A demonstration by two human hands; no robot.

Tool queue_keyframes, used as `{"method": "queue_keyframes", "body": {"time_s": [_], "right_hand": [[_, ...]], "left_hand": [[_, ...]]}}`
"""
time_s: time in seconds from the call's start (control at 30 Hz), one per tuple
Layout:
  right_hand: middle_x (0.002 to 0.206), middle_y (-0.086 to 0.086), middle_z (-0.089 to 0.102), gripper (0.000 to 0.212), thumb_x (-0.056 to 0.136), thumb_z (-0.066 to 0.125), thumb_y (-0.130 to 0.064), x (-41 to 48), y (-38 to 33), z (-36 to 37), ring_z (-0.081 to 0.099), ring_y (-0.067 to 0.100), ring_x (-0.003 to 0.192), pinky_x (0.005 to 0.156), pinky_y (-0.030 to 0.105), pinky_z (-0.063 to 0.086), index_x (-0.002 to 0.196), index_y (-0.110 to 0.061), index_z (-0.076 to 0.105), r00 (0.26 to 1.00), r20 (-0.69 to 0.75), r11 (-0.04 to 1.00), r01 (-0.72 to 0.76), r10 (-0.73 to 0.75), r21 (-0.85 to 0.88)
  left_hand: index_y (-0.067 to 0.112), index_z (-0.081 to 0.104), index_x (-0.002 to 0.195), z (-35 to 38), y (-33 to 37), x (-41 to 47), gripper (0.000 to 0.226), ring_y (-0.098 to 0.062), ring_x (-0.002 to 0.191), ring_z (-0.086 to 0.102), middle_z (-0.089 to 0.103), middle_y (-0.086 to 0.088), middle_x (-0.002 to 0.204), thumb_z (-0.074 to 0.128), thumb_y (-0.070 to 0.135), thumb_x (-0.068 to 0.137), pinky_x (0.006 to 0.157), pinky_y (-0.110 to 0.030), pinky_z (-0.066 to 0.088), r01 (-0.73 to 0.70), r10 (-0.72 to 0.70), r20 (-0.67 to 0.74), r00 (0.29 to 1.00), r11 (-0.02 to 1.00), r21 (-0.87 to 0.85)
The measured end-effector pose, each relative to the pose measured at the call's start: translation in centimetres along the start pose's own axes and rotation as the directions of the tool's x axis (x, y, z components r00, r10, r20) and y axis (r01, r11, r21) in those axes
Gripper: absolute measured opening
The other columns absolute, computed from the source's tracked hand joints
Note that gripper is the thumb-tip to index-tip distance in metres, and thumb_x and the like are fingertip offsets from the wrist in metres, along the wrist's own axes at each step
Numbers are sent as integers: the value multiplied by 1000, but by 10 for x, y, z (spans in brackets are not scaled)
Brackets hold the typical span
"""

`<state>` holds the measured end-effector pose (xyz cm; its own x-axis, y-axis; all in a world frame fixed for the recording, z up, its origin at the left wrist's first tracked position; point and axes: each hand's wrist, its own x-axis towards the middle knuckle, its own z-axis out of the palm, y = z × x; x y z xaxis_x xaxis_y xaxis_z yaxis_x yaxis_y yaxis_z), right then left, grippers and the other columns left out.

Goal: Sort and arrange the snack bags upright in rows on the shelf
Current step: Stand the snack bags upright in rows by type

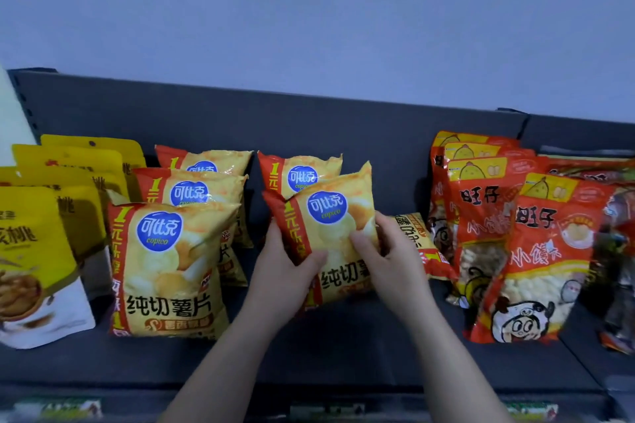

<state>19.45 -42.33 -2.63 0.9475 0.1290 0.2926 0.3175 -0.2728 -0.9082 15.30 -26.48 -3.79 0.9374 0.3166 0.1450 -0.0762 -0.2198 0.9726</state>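
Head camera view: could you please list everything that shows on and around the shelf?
Walnut pouches: four, yellow, upright row, far left.
Standing chip bags: four, yellow-orange; three left of centre, one centre back.
Held chip bag: one, yellow-orange, tilted, centre.
Fallen chip bag: one, yellow-orange, sideways, right of held bag.
Red snack bags: at least four, upright row, right.
Shelf: one, dark grey.
Wall: pale blue, behind.
Left hand: grip on held bag's left edge.
Right hand: grip on its right side.

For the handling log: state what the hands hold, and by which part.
Both hold one tilted yellow chip bag: the left hand grips its lower left edge, the right hand pinches its right edge.
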Motion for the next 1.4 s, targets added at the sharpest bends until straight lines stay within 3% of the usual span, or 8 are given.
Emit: {"method": "queue_keyframes", "body": {"time_s": [0.23,0.63,0.73,0.87,0.97,1.07,1.2,1.4], "right_hand": [[103,-29,57,36,90,67,-29,22,10,47,56,-11,99,73,4,46,121,-36,50,1000,-8,1000,9,-9,-9],[120,-21,57,56,89,70,-24,18,35,65,56,-2,115,94,21,50,138,-27,43,997,54,998,-61,60,26],[117,-23,57,48,88,70,-31,16,24,59,55,-10,109,89,18,51,130,-30,45,998,48,999,-33,34,-24],[138,-11,46,48,96,56,-35,19,20,25,42,1,129,103,19,34,140,-21,44,996,-66,966,35,-53,-257],[152,8,35,50,100,49,-27,28,31,-15,30,20,142,115,33,26,145,-9,39,987,-159,884,-47,-32,-465],[153,17,32,54,98,49,-25,31,46,-40,30,32,141,116,43,28,147,-7,34,971,-175,776,-234,161,-586],[131,15,55,42,98,47,-26,27,48,-48,54,35,116,100,44,44,136,-11,40,946,-110,672,-295,304,-679],[128,12,58,40,99,47,-26,21,33,-55,55,31,115,103,42,41,134,-9,44,942,-96,707,-307,322,-637]], "left_hand": [[35,11,155,-12,-16,32,75,-10,132,40,38,7,151,55,18,97,104,-30,37,-24,33,-127,991,997,68],[40,-12,152,-6,-35,25,71,1,134,18,2,12,161,38,24,105,103,-22,24,-86,91,-132,987,995,42],[41,-18,150,-9,-36,22,72,1,143,1,-11,14,162,37,30,104,112,-24,13,-95,107,-170,980,992,81],[30,-5,154,-2,-24,12,71,0,146,-7,-8,10,162,43,25,102,120,-30,13,-295,371,-252,894,909,294],[19,23,154,20,-15,2,57,6,144,12,20,8,157,45,20,102,114,-10,16,-470,529,-96,843,812,346],[21,33,149,47,-21,-6,50,3,136,30,34,11,149,48,17,101,113,-12,24,-417,407,93,909,876,242],[22,23,154,80,-40,1,59,-10,138,34,35,6,149,49,19,101,114,-25,28,-149,109,231,967,975,164],[20,9,157,101,-41,10,70,-25,145,24,18,-5,160,49,22,99,120,-42,21,47,-73,165,984,987,154]]}}
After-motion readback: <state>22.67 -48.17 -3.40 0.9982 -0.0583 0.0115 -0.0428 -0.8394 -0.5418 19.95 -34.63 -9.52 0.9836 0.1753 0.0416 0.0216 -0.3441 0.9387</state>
